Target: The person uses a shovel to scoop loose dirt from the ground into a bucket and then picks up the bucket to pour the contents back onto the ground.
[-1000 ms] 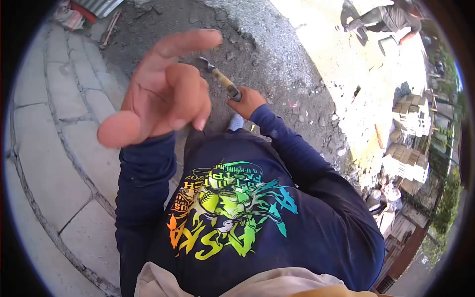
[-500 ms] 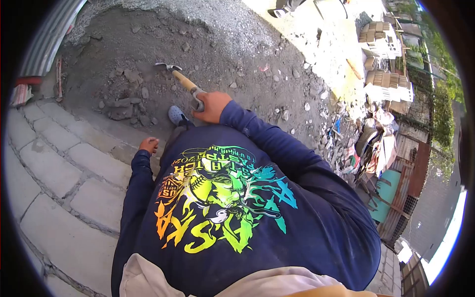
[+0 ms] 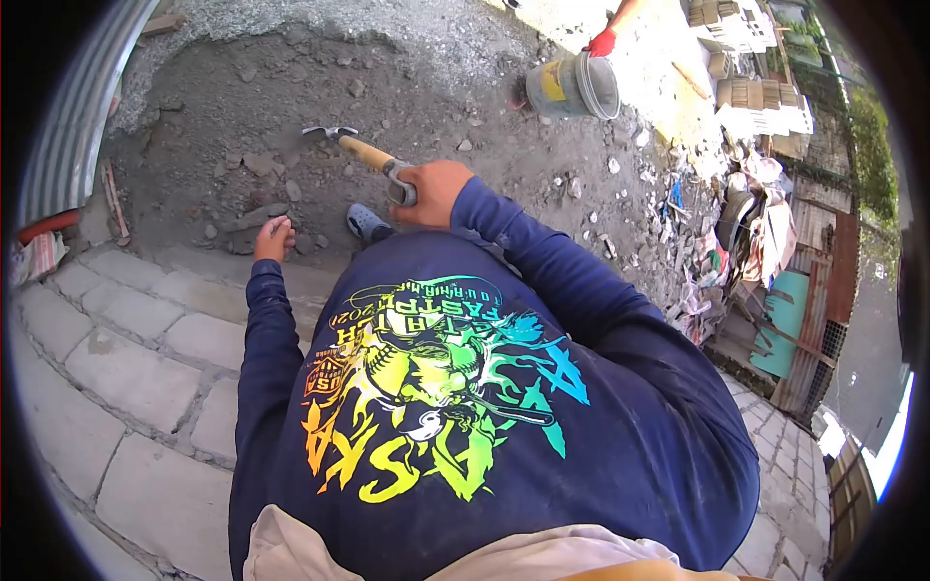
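1. Outdoors: bare dirt ground (image 3: 465, 87), paving blocks (image 3: 126, 368) at left, a bucket (image 3: 573, 87) beyond.
2. Right hand (image 3: 431, 191) grips the hammer (image 3: 363, 152), head over dirt.
3. Left hand (image 3: 273, 237) curled, touching rubble (image 3: 254, 218).

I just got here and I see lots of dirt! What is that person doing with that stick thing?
The person stands at the edge of a dirt patch beside grey paving blocks. Their right hand grips the handle end of a wooden-handled digging tool, whose metal head rests on the dirt. Their left hand hangs low near some loose lumps of soil. Farther off, another person's red-gloved hand is beside a bucket.
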Tool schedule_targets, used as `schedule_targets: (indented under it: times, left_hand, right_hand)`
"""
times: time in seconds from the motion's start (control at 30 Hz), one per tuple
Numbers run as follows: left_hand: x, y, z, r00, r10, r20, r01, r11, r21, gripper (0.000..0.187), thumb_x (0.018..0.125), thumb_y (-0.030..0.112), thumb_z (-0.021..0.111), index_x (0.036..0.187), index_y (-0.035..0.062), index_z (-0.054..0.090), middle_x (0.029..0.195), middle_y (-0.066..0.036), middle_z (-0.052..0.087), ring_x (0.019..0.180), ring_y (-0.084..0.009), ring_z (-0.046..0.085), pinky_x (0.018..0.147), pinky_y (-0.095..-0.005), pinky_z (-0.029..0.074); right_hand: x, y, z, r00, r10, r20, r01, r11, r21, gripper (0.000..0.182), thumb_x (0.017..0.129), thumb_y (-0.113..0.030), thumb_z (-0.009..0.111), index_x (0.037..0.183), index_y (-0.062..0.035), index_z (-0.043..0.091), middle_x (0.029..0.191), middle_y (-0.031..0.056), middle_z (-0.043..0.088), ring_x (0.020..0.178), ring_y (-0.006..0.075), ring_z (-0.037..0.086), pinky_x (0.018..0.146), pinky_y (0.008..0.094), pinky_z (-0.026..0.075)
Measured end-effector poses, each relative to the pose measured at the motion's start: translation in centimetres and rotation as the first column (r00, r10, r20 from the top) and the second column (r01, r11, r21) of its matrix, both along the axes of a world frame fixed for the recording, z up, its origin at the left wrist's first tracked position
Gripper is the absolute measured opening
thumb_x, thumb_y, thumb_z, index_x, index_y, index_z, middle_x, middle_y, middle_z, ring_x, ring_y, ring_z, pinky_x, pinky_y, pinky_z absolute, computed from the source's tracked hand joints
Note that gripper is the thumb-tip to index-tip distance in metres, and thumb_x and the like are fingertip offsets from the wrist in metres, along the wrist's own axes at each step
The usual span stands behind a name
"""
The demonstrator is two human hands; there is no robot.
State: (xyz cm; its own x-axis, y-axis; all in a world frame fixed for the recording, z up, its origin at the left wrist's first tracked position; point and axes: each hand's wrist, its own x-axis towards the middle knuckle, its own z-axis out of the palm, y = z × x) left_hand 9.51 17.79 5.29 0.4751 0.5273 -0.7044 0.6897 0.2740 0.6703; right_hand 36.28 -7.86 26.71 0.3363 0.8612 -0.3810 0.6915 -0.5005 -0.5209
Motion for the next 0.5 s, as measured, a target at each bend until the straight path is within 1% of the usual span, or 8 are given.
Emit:
schedule_targets:
  times: [0.1,0.13,0.2,0.23,0.33,0.37,0.43,0.5]
  left_hand:
    - [-1.4,0.2,-1.4,0.999,0.038,0.018,-0.037,0.999,-0.023,0.04,0.09,0.033,0.064,0.122,0.0096,0.06,0.09,-0.003,0.068,0.069,-0.0113,0.062,0.058,-0.0266,0.045]
    - [-2.1,-0.2,-1.6,0.999,0.034,0.014,-0.034,0.999,-0.024,0.04,0.09,0.033,0.064,0.122,0.0096,0.06,0.09,-0.003,0.068,0.069,-0.0113,0.062,0.058,-0.0266,0.045]
    - [-3.8,-1.8,-2.0,0.994,0.007,-0.11,-0.016,0.997,-0.079,0.04,0.09,0.034,0.064,0.123,0.0108,0.06,0.089,-0.004,0.068,0.067,-0.0128,0.062,0.055,-0.0274,0.045]
    - [-5.1,-2.7,-2.8,0.993,0.006,-0.115,-0.016,0.996,-0.086,0.04,0.09,0.034,0.064,0.123,0.0108,0.06,0.089,-0.004,0.068,0.067,-0.0128,0.062,0.055,-0.0274,0.045]
    - [-8.4,-5.3,-5.3,0.954,-0.117,-0.275,0.058,0.976,-0.211,0.042,0.089,0.035,0.064,0.123,0.0112,0.059,0.089,-0.005,0.068,0.065,-0.0145,0.063,0.052,-0.0285,0.045]
    - [-9.4,-6.3,-5.2,0.939,-0.131,-0.317,0.049,0.966,-0.254,0.042,0.089,0.035,0.064,0.123,0.0108,0.059,0.089,-0.005,0.068,0.065,-0.0146,0.063,0.051,-0.0289,0.045]
    - [-10.6,-8.0,-5.2,0.93,-0.165,-0.328,0.085,0.966,-0.245,0.042,0.088,0.035,0.065,0.12,0.0098,0.06,0.088,-0.005,0.069,0.065,-0.0145,0.063,0.053,-0.0292,0.047]
    - [-9.7,-9.0,-3.2,0.934,-0.106,-0.342,0.021,0.97,-0.244,0.042,0.087,0.035,0.067,0.116,0.0062,0.062,0.086,-0.006,0.069,0.064,-0.0137,0.063,0.058,-0.0293,0.05]
  right_hand:
    - [0.8,0.9,-0.1,1.0,0.001,0.024,-0.002,0.999,0.052,0.041,0.075,-0.046,0.067,0.09,-0.0082,0.066,0.071,0.0183,0.066,0.071,0.0392,0.065,0.067,0.0481,0.052]
    - [1.0,1.3,0.4,0.999,0.012,0.035,-0.013,0.999,0.033,0.037,0.075,-0.042,0.07,0.093,-0.0094,0.065,0.073,0.0155,0.066,0.07,0.0371,0.065,0.066,0.0458,0.052]
    - [1.4,2.0,0.6,0.999,0.006,0.048,-0.008,0.999,0.037,0.037,0.075,-0.041,0.07,0.093,-0.0092,0.066,0.073,0.0158,0.066,0.07,0.0372,0.065,0.066,0.0458,0.052]
    - [1.6,2.2,0.7,0.998,0.004,0.062,-0.007,0.999,0.043,0.037,0.075,-0.041,0.07,0.093,-0.009,0.066,0.073,0.016,0.066,0.07,0.0373,0.065,0.066,0.0458,0.052]
    - [1.6,2.8,1.2,0.998,-0.02,0.062,0.017,0.998,0.057,0.037,0.074,-0.04,0.071,0.093,-0.0086,0.067,0.071,0.017,0.064,0.068,0.0372,0.064,0.064,0.0447,0.051]
    - [1.6,3.0,1.6,0.999,0.003,0.039,-0.006,0.998,0.064,0.037,0.074,-0.04,0.071,0.093,-0.0086,0.067,0.071,0.017,0.064,0.068,0.0372,0.064,0.064,0.0447,0.051]
    - [1.2,3.3,2.5,0.998,-0.067,0.003,0.066,0.99,0.127,0.036,0.074,-0.04,0.073,0.09,-0.0074,0.068,0.068,0.0174,0.062,0.065,0.0367,0.063,0.061,0.0436,0.05]
    - [0.8,3.5,2.9,0.995,-0.071,0.072,0.057,0.981,0.185,0.037,0.074,-0.044,0.072,0.085,-0.009,0.066,0.064,0.0141,0.062,0.061,0.0346,0.063,0.057,0.0425,0.05]
